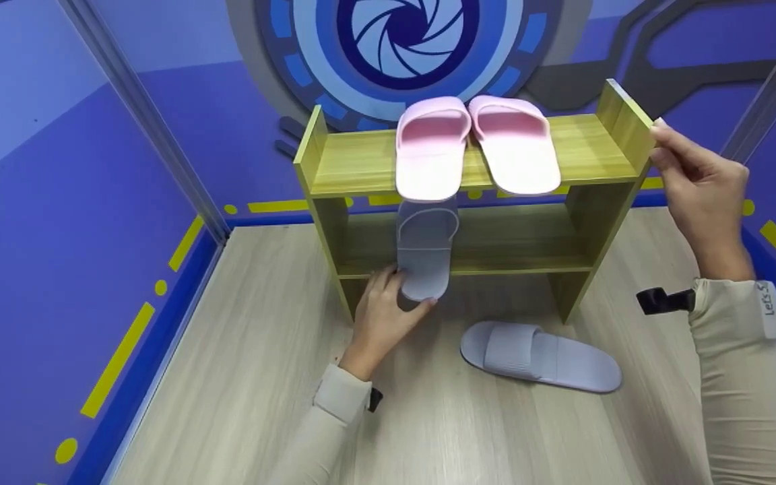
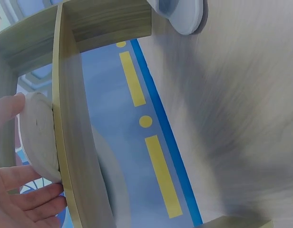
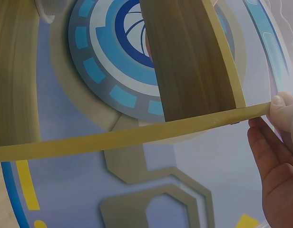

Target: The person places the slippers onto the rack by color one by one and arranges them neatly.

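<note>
My left hand [image 1: 384, 311] grips the heel end of a grey slipper [image 1: 425, 259], thumb on one side and fingers on the other. That slipper lies on the middle shelf [image 1: 516, 236] of a small wooden shoe rack, toe inward; the left wrist view shows its sole end [image 2: 39, 135] at the board's edge. My right hand [image 1: 704, 188] pinches the upper front corner of the rack's right side panel [image 1: 627, 128] between thumb and fingers. On the top shelf [image 1: 358, 158] sit two pink slippers, the left one [image 1: 430, 151] and the right one [image 1: 517, 148], side by side.
Another grey slipper [image 1: 543, 357] lies sideways on the wood-look floor [image 1: 240, 377] in front of the rack. Blue patterned wall panels [image 1: 179, 121] stand behind and to both sides. The rack's left side panel [image 1: 312, 145] rises beside the top shelf.
</note>
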Tool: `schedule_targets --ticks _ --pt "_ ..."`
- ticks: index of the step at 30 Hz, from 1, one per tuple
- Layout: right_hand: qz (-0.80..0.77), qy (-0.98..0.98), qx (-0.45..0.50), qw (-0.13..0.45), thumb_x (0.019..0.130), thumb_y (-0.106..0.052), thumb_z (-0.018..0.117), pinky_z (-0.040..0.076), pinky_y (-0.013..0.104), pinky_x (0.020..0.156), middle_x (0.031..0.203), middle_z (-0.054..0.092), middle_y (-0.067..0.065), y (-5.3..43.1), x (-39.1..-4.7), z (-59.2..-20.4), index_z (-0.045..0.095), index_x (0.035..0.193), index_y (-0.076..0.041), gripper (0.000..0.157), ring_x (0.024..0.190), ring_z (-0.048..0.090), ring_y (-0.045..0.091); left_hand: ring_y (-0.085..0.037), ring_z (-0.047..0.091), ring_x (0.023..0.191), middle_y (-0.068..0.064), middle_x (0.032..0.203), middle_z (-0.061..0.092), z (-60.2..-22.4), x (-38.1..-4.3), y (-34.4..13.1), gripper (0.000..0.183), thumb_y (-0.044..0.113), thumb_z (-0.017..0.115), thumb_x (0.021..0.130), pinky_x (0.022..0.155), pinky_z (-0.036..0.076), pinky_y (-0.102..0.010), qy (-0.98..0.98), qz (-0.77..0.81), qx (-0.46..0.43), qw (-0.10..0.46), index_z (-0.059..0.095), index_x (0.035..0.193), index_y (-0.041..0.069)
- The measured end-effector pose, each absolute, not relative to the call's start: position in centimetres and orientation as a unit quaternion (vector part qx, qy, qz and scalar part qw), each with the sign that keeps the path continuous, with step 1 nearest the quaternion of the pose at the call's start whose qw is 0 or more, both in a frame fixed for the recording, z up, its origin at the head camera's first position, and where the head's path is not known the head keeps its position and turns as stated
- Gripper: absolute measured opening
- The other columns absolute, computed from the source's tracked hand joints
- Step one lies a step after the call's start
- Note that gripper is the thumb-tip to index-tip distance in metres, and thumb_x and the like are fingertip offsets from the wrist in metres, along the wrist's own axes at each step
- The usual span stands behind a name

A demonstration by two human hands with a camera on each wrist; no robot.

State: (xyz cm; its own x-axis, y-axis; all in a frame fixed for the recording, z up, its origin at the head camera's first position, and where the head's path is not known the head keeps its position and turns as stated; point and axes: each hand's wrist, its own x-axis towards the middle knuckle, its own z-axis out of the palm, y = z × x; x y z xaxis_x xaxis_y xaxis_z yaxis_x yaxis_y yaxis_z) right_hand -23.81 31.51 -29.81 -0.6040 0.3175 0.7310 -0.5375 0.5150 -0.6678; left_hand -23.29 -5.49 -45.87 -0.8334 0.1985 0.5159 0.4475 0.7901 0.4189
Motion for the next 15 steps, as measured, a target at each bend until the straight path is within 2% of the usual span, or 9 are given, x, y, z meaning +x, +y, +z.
schedule_targets --ticks 15 --pt "0.483 -0.755 0.065 0.438 0.087 -0.001 0.067 0.047 0.004 0.071 0.117 0.068 0.002 31.75 -24.02 -30.02 0.072 0.111 -0.005 0.026 0.087 0.064 -0.011 -0.032 0.057 0.12 -0.015 0.126 0.061 -45.9 -23.41 -4.51 0.055 0.044 0.074 0.08 0.103 0.047 -0.043 -0.911 -0.281 -0.19 0.232 0.067 0.119 0.006"
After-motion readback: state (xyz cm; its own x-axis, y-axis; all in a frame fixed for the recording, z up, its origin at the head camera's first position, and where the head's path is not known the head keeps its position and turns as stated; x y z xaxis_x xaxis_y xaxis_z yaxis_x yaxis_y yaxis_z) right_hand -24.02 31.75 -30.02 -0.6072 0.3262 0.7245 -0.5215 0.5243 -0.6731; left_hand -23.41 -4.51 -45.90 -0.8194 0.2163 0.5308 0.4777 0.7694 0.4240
